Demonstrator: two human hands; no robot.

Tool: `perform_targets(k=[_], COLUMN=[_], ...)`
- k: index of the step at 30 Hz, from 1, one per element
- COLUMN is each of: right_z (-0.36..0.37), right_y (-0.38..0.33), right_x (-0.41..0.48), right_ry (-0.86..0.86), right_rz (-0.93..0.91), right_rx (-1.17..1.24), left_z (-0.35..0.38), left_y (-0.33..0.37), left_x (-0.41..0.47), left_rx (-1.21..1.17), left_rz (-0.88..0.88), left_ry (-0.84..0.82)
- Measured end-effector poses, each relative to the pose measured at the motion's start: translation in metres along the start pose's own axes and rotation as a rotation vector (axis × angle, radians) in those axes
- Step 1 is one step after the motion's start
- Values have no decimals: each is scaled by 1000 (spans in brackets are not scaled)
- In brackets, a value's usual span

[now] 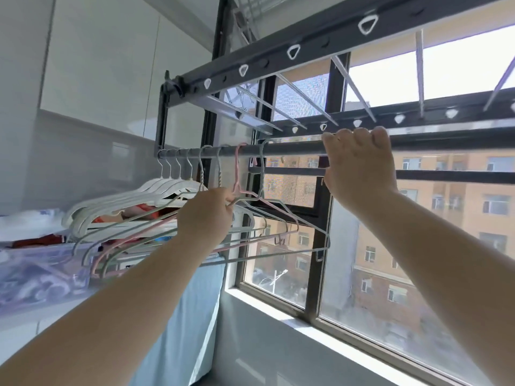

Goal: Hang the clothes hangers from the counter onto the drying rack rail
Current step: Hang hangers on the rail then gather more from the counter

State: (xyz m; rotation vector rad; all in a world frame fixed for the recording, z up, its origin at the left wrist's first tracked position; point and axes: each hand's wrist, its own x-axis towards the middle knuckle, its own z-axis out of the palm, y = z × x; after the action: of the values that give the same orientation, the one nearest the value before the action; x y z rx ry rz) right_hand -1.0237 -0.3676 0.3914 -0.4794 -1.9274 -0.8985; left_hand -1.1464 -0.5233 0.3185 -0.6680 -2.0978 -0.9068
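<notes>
Head view: right hand [359, 162] grasps rail [289, 150]; left hand [206, 213] pinches pink hanger [236, 174], seemingly hooked; seat fully, slide left.

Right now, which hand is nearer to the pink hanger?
Left. The left hand grips the pink hanger at its neck, below the rail; the right hand grips the rail further right, apart from that hanger.

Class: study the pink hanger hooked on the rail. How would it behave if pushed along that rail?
The pink hanger is thin rod, so probably light and slightly springy, not floppy. Its hook rides over the smooth round rail, so it should slide and swing easily. Its arms cross the green hanger beside it, so they may tangle.
</notes>
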Motion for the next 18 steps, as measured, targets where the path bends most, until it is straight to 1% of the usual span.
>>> perform_targets(k=[6, 18], right_z=[2, 4], right_y=[-2, -5], right_x=[1, -3], right_ry=[-8, -18], right_rz=[17, 10], right_rx=[5, 57], left_z=[7, 5], left_y=[-6, -6], left_x=[1, -3], left_rx=[-32, -91], left_rz=[-34, 1], left_ry=[-17, -22])
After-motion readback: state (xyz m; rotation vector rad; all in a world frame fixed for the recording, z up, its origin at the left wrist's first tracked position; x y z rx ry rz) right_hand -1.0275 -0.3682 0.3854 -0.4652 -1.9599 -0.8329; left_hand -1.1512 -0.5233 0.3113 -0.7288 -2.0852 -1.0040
